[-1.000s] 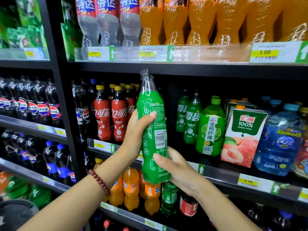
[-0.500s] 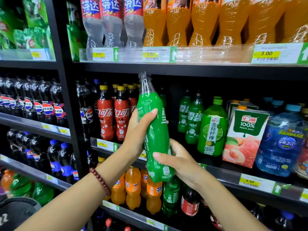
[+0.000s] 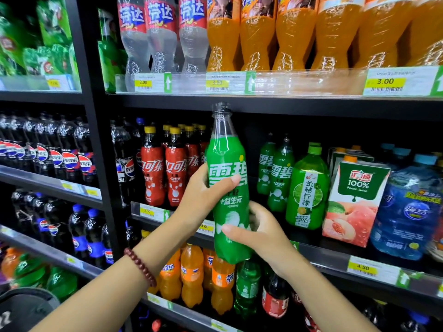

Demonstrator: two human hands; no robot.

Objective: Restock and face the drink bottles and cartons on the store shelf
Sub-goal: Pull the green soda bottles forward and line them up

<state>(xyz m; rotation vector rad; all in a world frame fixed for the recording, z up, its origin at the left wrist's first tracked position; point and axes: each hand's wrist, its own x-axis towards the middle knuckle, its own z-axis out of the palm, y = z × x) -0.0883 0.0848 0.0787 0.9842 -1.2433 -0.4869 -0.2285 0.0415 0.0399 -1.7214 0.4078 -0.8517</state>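
Note:
I hold a green Sprite bottle upright in front of the middle shelf, its Chinese label turned toward me. My left hand grips its middle, thumb across the label. My right hand grips its lower part from the right. Behind it a dark gap shows in the shelf row. Two matching Sprite bottles stand just right of the gap, and red Coca-Cola bottles stand to its left.
On the same shelf to the right stand a green lime drink bottle, a peach juice carton and a large blue water jug. Orange soda bottles fill the shelf above; Fanta bottles fill the one below. Pepsi bottles stand left.
The bottle has been turned in my hands, from the barcode side to the front label facing me. Both hands have shifted their grip slightly.

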